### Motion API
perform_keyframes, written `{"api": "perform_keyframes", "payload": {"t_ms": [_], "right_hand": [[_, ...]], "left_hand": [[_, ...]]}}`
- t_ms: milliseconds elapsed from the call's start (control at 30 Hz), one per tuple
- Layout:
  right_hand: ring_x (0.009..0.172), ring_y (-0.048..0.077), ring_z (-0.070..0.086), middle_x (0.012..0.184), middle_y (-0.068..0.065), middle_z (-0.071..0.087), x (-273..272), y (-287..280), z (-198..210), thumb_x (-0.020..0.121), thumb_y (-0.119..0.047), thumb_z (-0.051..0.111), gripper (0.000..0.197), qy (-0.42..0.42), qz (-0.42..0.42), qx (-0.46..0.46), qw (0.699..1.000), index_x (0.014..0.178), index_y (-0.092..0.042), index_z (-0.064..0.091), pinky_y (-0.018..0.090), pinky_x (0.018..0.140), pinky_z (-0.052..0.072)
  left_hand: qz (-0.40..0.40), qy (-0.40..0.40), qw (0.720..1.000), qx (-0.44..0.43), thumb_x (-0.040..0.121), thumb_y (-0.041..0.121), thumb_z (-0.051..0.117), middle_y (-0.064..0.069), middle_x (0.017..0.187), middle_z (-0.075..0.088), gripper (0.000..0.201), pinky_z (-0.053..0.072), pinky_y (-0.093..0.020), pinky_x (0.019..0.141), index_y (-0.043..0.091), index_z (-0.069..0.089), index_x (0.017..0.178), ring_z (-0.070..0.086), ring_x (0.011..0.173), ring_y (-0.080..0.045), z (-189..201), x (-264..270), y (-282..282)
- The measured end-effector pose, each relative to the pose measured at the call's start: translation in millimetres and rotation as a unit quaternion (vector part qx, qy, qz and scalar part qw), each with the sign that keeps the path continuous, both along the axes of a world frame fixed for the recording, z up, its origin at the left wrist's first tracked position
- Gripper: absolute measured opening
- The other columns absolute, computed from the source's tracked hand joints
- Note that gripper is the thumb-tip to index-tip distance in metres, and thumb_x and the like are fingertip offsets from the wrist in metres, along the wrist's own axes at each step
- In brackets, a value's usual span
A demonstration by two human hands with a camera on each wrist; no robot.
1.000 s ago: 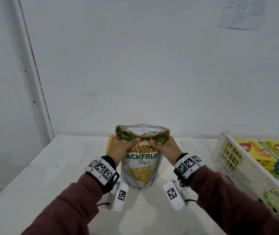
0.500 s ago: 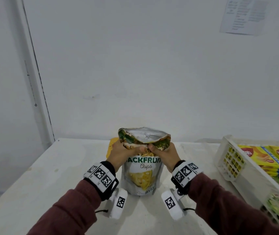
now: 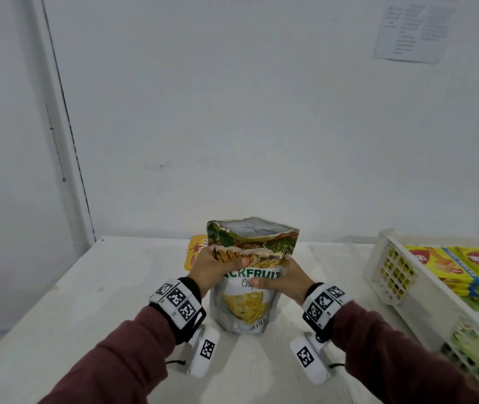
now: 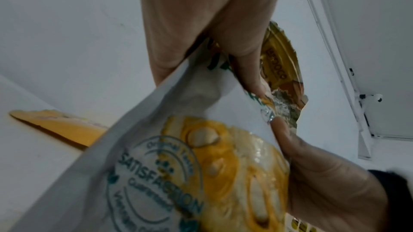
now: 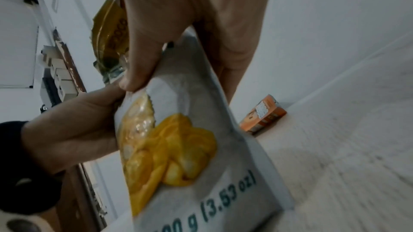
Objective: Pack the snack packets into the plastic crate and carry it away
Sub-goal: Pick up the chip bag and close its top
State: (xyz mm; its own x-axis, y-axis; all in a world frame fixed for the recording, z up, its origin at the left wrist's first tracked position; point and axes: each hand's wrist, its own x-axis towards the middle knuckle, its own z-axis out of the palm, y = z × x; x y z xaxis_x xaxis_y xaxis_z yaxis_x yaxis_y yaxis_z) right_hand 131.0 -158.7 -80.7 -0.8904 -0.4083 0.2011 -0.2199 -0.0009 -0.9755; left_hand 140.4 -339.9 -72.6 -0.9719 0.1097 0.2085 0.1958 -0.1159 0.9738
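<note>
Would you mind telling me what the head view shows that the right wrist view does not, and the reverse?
Only the head view shows the crate at the right with yellow packets inside, the pouch's open top and a paper on the wall. Only the right wrist view shows an orange carton on the table behind the pouch. Both show the jackfruit pouch standing on the table, gripped by the left hand and right hand.
</note>
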Motion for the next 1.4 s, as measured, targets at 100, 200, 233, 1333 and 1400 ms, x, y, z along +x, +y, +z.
{"api": "perform_keyframes", "payload": {"t_ms": [100, 200, 233, 1333, 1400], "right_hand": [[0.098, 0.012, 0.067, 0.102, -0.003, 0.072, 1, 4, 6, 0.061, -0.002, 0.079, 0.05, 0.008, 0.007, 0.022, 1.0, 0.104, -0.02, 0.062, 0.025, 0.078, 0.055], [0.099, 0.007, 0.066, 0.103, -0.007, 0.071, -1, 11, 20, 0.04, -0.039, 0.089, 0.076, 0.004, 0.014, 0.057, 0.998, 0.108, -0.021, 0.06, 0.019, 0.078, 0.053], [0.096, 0.004, 0.067, 0.101, -0.008, 0.071, -2, 15, 27, 0.035, -0.046, 0.089, 0.085, 0.016, -0.003, 0.065, 0.998, 0.11, -0.02, 0.058, 0.016, 0.075, 0.053], [0.087, 0.022, 0.05, 0.092, -0.004, 0.052, -10, -54, 95, 0.095, -0.019, 0.044, 0.017, 0.254, -0.1, 0.481, 0.833, 0.106, -0.014, 0.055, 0.035, 0.093, 0.037], [0.099, 0.022, 0.056, 0.101, -0.001, 0.061, -10, -50, 96, 0.096, -0.026, 0.044, 0.02, 0.251, -0.105, 0.494, 0.826, 0.108, -0.016, 0.056, 0.035, 0.097, 0.034]], "left_hand": [[-0.012, -0.021, 1.0, -0.007, 0.072, 0.003, 0.073, 0.0, 0.094, 0.074, 0.027, 0.052, -0.037, 0.091, 0.015, 0.067, 0.097, 0.069, 0.093, -0.018, 6, 3, 1], [0.014, -0.022, 1.0, 0.006, 0.072, 0.023, 0.072, -0.008, 0.103, 0.071, 0.029, 0.051, -0.039, 0.091, 0.014, 0.066, 0.099, 0.066, 0.098, -0.024, 17, 2, -3], [0.032, -0.011, 0.999, 0.013, 0.075, 0.022, 0.07, -0.01, 0.102, 0.07, 0.024, 0.052, -0.039, 0.089, 0.012, 0.066, 0.097, 0.066, 0.096, -0.026, 22, 2, -4], [0.144, 0.058, 0.988, -0.009, 0.094, 0.017, 0.051, -0.014, 0.084, 0.066, 0.018, 0.051, -0.048, 0.081, 0.012, 0.06, 0.08, 0.062, 0.081, -0.027, 26, -1, 2], [0.143, 0.055, 0.988, -0.003, 0.094, 0.016, 0.05, -0.014, 0.083, 0.065, 0.017, 0.051, -0.046, 0.08, 0.011, 0.06, 0.081, 0.061, 0.08, -0.027, 26, -1, 1]]}}
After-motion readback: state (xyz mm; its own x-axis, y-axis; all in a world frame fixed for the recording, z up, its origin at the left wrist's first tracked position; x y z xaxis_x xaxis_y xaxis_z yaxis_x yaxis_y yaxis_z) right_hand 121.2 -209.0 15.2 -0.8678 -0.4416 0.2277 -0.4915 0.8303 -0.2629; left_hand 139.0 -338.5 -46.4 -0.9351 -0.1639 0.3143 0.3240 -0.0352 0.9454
